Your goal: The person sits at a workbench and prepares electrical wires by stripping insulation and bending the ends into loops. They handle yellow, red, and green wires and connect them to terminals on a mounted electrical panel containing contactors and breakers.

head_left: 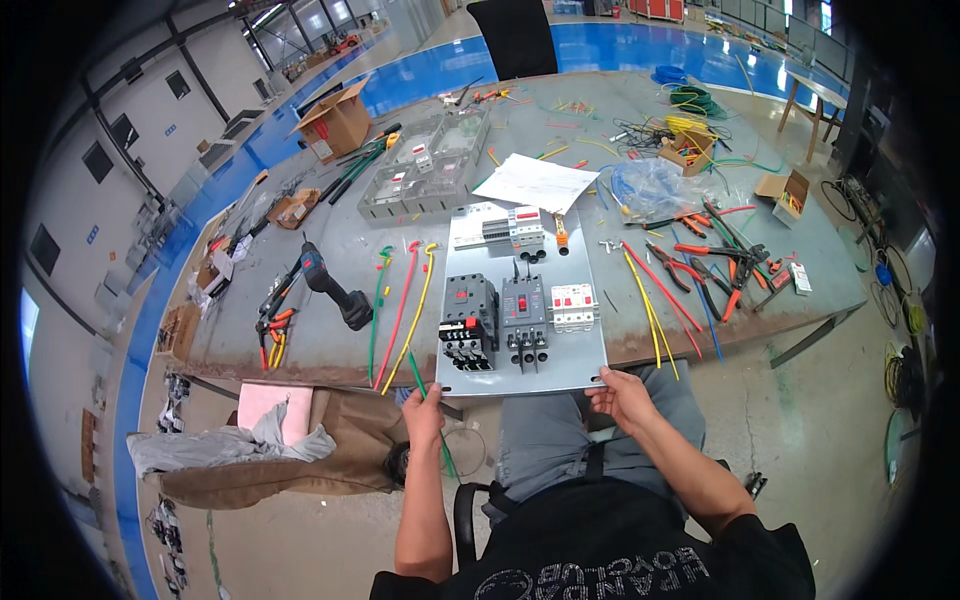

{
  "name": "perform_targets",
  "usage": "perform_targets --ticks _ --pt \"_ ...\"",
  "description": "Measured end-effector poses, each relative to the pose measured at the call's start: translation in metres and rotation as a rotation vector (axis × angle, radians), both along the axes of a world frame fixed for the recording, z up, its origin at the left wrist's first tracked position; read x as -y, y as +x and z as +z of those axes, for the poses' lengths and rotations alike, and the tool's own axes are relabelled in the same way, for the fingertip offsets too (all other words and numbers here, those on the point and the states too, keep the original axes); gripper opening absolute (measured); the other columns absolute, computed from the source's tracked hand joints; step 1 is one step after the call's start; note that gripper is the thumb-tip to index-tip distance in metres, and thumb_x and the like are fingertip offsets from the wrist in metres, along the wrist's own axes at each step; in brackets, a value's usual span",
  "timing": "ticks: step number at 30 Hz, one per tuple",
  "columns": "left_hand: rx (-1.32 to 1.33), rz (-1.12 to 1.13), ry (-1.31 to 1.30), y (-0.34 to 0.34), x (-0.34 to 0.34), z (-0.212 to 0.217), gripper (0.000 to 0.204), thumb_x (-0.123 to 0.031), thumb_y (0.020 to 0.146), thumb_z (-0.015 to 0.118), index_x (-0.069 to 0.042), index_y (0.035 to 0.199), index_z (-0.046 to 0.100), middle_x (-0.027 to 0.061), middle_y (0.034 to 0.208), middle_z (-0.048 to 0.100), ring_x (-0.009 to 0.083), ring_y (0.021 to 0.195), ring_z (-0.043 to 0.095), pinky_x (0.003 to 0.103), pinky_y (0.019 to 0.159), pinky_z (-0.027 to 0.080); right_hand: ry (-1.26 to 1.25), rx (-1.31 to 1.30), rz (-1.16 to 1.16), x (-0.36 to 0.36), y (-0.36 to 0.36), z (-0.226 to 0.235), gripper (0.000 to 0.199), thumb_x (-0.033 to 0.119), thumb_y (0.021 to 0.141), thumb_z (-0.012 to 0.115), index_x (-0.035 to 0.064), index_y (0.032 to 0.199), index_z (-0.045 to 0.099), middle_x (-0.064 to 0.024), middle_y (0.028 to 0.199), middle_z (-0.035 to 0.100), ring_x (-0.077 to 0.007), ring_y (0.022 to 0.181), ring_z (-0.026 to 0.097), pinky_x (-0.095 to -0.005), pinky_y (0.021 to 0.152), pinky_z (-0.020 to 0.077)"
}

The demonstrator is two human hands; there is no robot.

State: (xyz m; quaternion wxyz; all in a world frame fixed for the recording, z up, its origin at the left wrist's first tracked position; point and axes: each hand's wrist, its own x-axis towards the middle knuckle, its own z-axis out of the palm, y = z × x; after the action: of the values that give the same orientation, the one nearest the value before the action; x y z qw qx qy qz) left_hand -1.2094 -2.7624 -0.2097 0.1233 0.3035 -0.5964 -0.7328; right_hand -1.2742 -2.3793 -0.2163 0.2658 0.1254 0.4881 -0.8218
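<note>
A grey metal mounting plate point(548, 383) lies on the table and reaches its near edge, toward my lap. Mounted on it are a black contactor point(468, 312), a moulded-case breaker point(524, 302), a small white breaker point(573, 307) and a row of terminal blocks with a breaker point(515, 232). My left hand point(422, 412) is closed at the plate's near left corner, with a green wire point(417, 372) running through it and hanging below. At the near right corner, my right hand point(620, 398) pinches the plate's edge between thumb and fingers.
Left of the plate lie a cordless drill point(335, 287) and cut wires point(405, 315). Pliers point(690, 275) and more wires are at right. Beyond sit white paper point(537, 183), a clear plastic organizer point(425, 165) and a cardboard box point(336, 122). A black chair point(512, 40) stands opposite.
</note>
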Motion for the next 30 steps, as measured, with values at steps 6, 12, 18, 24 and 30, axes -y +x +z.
perform_targets --ticks 6,12,18,24,30 --pt "0.083 -0.116 -0.06 0.037 -0.026 0.013 0.015 -0.018 0.099 0.071 -0.004 0.094 0.068 -0.0069 0.061 0.05 0.0034 0.045 0.037 0.024 0.041 0.024 0.015 -0.002 0.029 -0.043 0.035 0.013 0.029 0.032 0.107 0.061 0.004 0.103 0.066 -0.0117 0.09 0.075 -0.0146 0.069 0.065 -0.0303 0.066 0.0555" --pt "0.171 -0.274 -0.133 0.084 -0.054 0.025 0.018 -0.021 0.1 0.07 -0.008 0.087 0.067 -0.0087 0.062 0.048 0.0027 0.052 0.038 0.025 0.048 0.025 0.038 0.057 0.022 -0.084 0.075 0.015 0.028 0.031 0.106 0.063 0.0029 0.102 0.066 -0.015 0.088 0.075 -0.0144 0.063 0.063 -0.032 0.06 0.0544" --pt "0.195 -0.533 -0.345 0.107 -0.051 0.025 0.021 -0.021 0.102 0.068 -0.001 0.099 0.072 -0.0007 0.083 0.068 0.0066 0.077 0.057 0.027 0.072 0.045 0.08 0.106 0.028 -0.107 0.097 0.015 0.029 0.03 0.105 0.067 0.0019 0.098 0.066 -0.016 0.086 0.075 -0.014 0.059 0.064 -0.0273 0.053 0.0516" --pt "0.233 -0.666 -0.284 0.105 -0.054 0.037 0.025 -0.022 0.105 0.065 0.001 0.103 0.074 -0.0008 0.086 0.071 0.0069 0.078 0.06 0.025 0.072 0.049 0.102 0.166 0.01 -0.12 0.104 0.022 0.038 0.036 0.104 0.068 -0.0011 0.099 0.069 -0.0148 0.085 0.076 -0.0127 0.058 0.064 -0.026 0.054 0.0535" --pt "0.419 -0.711 -0.182 0.085 -0.024 0.037 0.028 -0.027 0.105 0.065 -0.005 0.089 0.074 -0.0063 0.075 0.063 0.0022 0.064 0.047 0.023 0.056 0.035 0.135 0.257 0.114 -0.128 0.094 0.022 0.046 0.043 0.105 0.065 -0.0018 0.103 0.071 -0.0111 0.086 0.076 -0.013 0.063 0.067 -0.0257 0.057 0.0553"
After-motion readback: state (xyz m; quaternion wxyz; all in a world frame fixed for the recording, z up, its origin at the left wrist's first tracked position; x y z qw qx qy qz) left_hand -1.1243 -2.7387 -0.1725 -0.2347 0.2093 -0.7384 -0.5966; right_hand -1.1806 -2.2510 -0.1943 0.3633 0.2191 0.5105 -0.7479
